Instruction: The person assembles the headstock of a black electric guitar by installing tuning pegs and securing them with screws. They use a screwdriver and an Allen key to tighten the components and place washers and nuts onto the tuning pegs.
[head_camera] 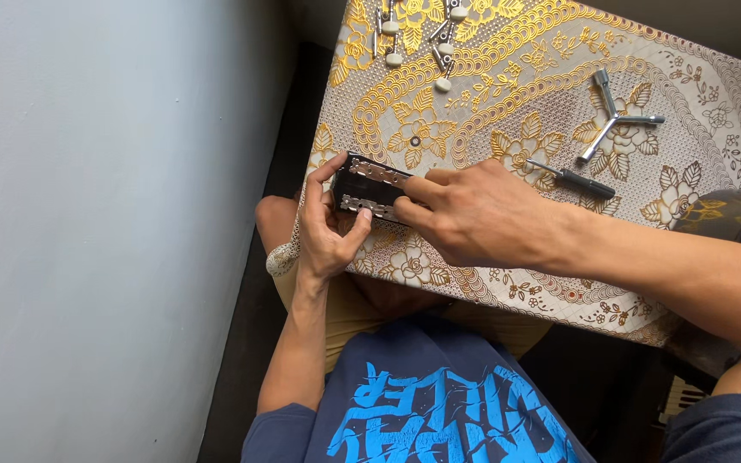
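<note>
The guitar headstock (369,190), a dark block with two strips of shiny metal tuner plates along its edges, lies at the 9 o'clock edge of the tabletop (508,94), overhanging slightly. It looks rigid and fairly light, hard wood with smooth metal that could slip, so the plain side edges seem the safest hold. The left hand (328,231) has its grip clamped on the near end, thumb and fingers pinching it; the right hand (473,214) presses fingertips on top, pinched together, whether on a small part I cannot tell. The neck is hidden beneath the right hand. Loose tuning pegs (426,39) at 12 o'clock are cut off; a screwdriver (572,178) and three-armed wrench (615,120) lie at 2 o'clock.
</note>
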